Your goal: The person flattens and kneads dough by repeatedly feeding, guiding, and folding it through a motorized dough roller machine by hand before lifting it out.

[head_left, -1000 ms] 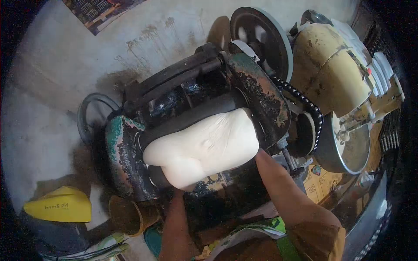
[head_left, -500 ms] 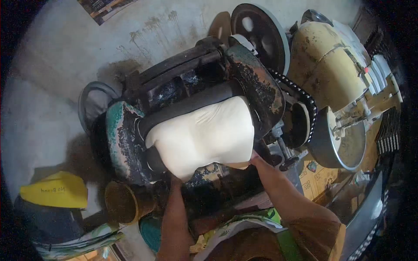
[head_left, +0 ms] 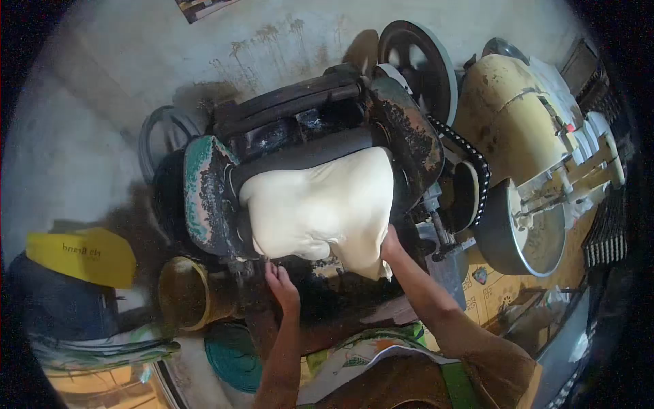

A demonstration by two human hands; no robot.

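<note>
A broad sheet of pale dough (head_left: 320, 201) lies over the front of a dark roller machine (head_left: 211, 198), below its black roller (head_left: 313, 150). Folds and a sagging flap show along the lower edge of the dough. At its lower left corner is my left hand (head_left: 283, 283), fingers pointing up and bent close to the edge; whether they pinch it is too small to tell. My right hand (head_left: 390, 245) grips the dough's lower right edge, its fingertips partly hidden behind it.
A chain (head_left: 470, 157) and a large wheel (head_left: 417, 71) sit on the machine's right. Beyond stands a cream mixer (head_left: 507, 116) with a metal bowl (head_left: 504, 232). At left are a yellow bag (head_left: 82, 258), a brown bucket (head_left: 184, 293) and a teal round lid (head_left: 231, 358).
The dough has changed shape, and its lower right part now hangs lower in a flap. My left hand has come out from under the dough into view. The camera view has shifted.
</note>
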